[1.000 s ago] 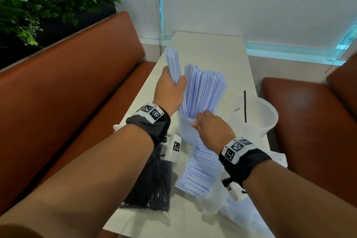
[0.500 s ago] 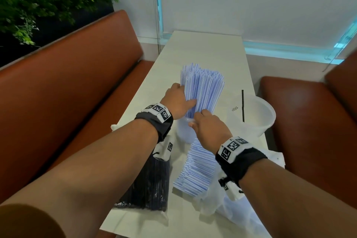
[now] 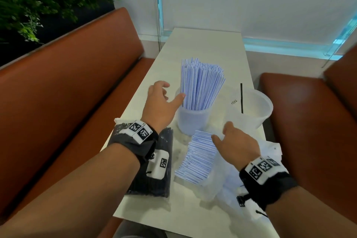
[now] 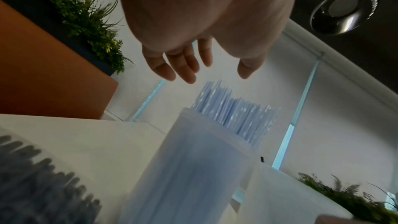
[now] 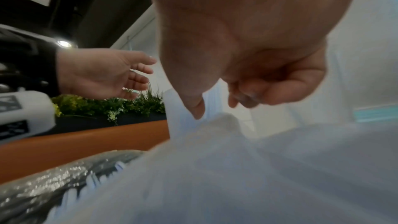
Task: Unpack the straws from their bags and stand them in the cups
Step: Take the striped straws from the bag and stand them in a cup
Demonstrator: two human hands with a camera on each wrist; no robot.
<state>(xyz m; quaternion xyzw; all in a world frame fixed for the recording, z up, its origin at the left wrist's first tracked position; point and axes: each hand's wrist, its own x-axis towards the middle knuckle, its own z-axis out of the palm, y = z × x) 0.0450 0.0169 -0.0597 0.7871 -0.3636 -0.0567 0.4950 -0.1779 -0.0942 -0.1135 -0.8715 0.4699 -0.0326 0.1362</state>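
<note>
A thick bundle of blue-striped straws point(image 3: 201, 85) is standing upright in a translucent cup point(image 3: 193, 121) near the middle of the table point(image 3: 208, 44). The left hand point(image 3: 160, 106) is hovering just beside the cup's left rim, fingers spread and holding nothing. The right hand point(image 3: 237, 145) is hanging over the loose pile of striped straws point(image 3: 199, 158) lying toward the near edge, fingers loosely curled, gripping nothing. A second cup point(image 3: 253, 108) near the right edge is holding one black straw point(image 3: 241, 96). A bag of black straws point(image 3: 160, 164) is lying by the left edge.
</note>
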